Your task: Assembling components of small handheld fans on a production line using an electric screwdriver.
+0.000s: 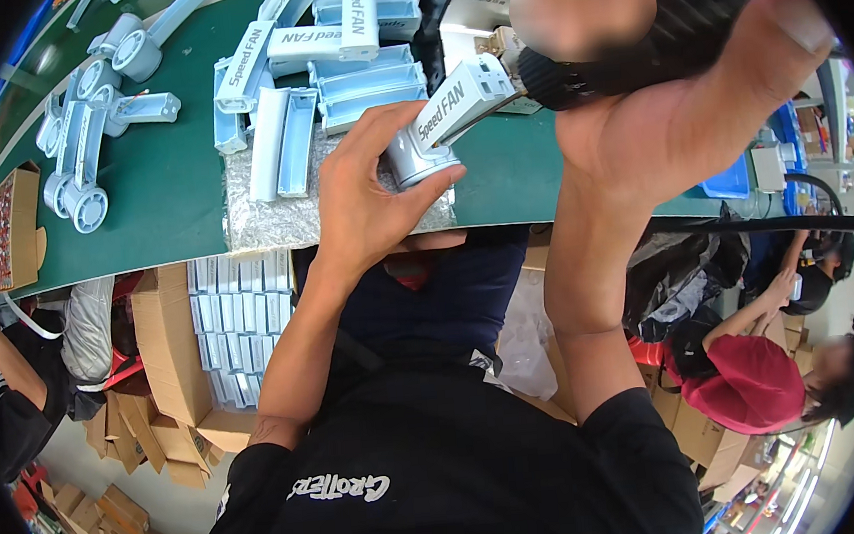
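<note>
My left hand (pixel 363 194) is wrapped round the round head of a pale blue handheld fan (pixel 450 110), above the front edge of the green table. The fan's handle slants up and to the right, its far end at the nose of a black ribbed electric screwdriver (pixel 694 20). My right hand (pixel 663 143) grips that screwdriver, very large and close to the camera; one blurred patch covers part of its fingers. Beside the left hand, a pile of pale blue handle shells (pixel 339 38) lies on the table, some on a bubble-wrap sheet (pixel 339 168).
More fan bodies (pixel 87 158) lie on the table's left. A cardboard box of small parts (pixel 16 229) stands at its left edge. Below the table is a carton of stacked shells (pixel 241 322). A blue tray (pixel 726 181) is at right. Other people sit at both sides.
</note>
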`<move>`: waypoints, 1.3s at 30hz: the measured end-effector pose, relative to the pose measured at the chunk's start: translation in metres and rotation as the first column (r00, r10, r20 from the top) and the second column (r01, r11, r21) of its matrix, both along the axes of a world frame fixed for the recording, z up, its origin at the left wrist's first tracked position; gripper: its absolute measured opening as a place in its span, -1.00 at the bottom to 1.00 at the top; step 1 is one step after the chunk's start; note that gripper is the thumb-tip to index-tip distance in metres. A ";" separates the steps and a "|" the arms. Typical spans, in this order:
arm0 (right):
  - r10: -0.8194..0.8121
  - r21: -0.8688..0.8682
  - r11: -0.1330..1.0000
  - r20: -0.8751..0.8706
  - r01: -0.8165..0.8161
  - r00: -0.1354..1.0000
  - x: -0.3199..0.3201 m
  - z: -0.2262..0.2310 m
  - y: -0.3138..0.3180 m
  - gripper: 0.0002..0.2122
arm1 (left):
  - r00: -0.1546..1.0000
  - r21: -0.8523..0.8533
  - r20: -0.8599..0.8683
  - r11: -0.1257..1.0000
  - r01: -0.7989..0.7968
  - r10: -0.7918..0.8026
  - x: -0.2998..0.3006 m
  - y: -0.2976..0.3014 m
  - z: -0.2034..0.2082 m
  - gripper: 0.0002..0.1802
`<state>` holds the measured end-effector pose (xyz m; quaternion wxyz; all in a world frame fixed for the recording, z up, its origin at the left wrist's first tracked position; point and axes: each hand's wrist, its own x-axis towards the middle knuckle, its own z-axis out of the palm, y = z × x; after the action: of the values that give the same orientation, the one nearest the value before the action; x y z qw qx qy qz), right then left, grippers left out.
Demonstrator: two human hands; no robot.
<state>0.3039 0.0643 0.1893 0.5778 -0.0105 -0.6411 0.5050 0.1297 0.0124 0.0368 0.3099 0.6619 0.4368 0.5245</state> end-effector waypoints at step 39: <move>-0.835 0.420 0.466 -0.082 0.779 0.544 -0.002 0.024 0.035 -0.65 | 0.992 -0.106 0.106 0.991 0.081 -0.070 -0.004 -0.002 -0.005 -0.37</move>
<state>0.3023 0.0996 0.2133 0.6907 -0.2257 -0.6866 0.0235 0.1259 0.0107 0.0316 0.3873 0.6322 0.4233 0.5207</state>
